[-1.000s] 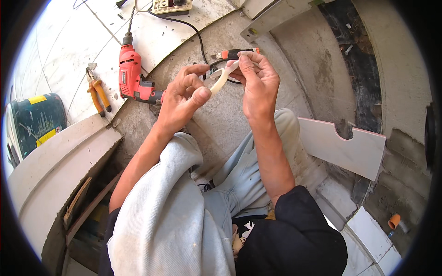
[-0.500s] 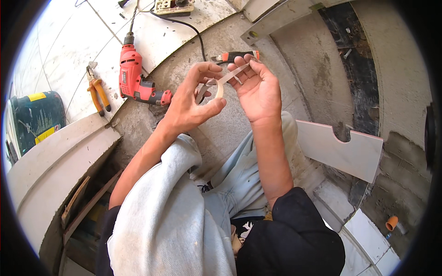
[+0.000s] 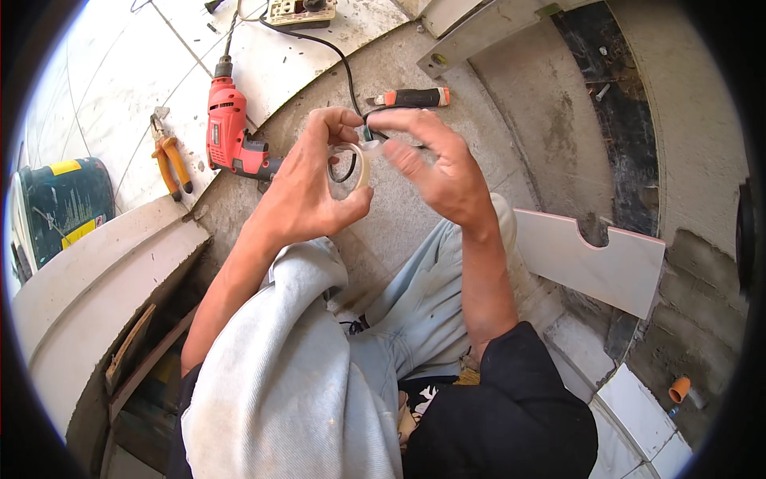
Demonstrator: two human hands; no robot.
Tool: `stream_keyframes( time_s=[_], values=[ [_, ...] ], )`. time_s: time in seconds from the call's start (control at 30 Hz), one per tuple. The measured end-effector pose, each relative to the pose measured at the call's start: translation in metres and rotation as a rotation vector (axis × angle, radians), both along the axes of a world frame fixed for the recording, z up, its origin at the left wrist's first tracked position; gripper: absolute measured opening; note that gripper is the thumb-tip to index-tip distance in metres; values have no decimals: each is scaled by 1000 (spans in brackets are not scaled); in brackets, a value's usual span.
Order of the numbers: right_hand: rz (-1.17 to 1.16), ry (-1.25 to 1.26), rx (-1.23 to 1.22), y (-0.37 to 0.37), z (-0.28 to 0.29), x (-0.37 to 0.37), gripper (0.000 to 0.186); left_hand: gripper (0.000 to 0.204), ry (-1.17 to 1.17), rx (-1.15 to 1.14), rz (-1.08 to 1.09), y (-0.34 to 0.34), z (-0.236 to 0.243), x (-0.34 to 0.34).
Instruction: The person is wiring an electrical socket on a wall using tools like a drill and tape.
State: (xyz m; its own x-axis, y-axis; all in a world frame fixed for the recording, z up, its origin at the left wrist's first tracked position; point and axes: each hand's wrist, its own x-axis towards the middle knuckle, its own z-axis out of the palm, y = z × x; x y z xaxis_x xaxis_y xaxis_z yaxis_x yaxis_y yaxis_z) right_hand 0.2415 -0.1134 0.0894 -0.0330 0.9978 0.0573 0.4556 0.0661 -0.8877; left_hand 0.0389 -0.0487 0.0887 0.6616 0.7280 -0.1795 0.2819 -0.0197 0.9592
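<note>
My left hand (image 3: 307, 184) holds a roll of pale, see-through tape (image 3: 365, 169) upright, its thumb below and its fingers curled over the top. Through the roll's hole a dark cord shows. Close to the roll's upper right, my right hand (image 3: 447, 176) is partly smeared by motion. Its index finger reaches left toward the left fingertips, and its thumb stands apart from it. A small whitish bit between the hands may be the tape's end. On the floor just beyond lies a utility knife (image 3: 415, 97) with a black and orange handle.
A red drill (image 3: 230, 128) with a long bit and orange-handled pliers (image 3: 169, 160) lie on white tiles at left. A socket block (image 3: 302, 13) sits at the top. A notched tile (image 3: 590, 255) lies at right. A dark green bucket (image 3: 68, 199) stands far left.
My right hand has turned over and closed in on the roll; the strip it held stretched out no longer shows. My left hand has shifted slightly left and down with the roll.
</note>
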Motion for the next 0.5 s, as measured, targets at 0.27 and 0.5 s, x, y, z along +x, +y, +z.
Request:
stream_keyframes(
  time_s=[0.27,0.5],
  values=[
    [164,-196,-81,-3,8,-3,16,60,19,234,-78,-12,12,-12],
    [328,-86,-19,-14,3,-14,10,52,16,249,-149,-16,20,-22]
  ],
)
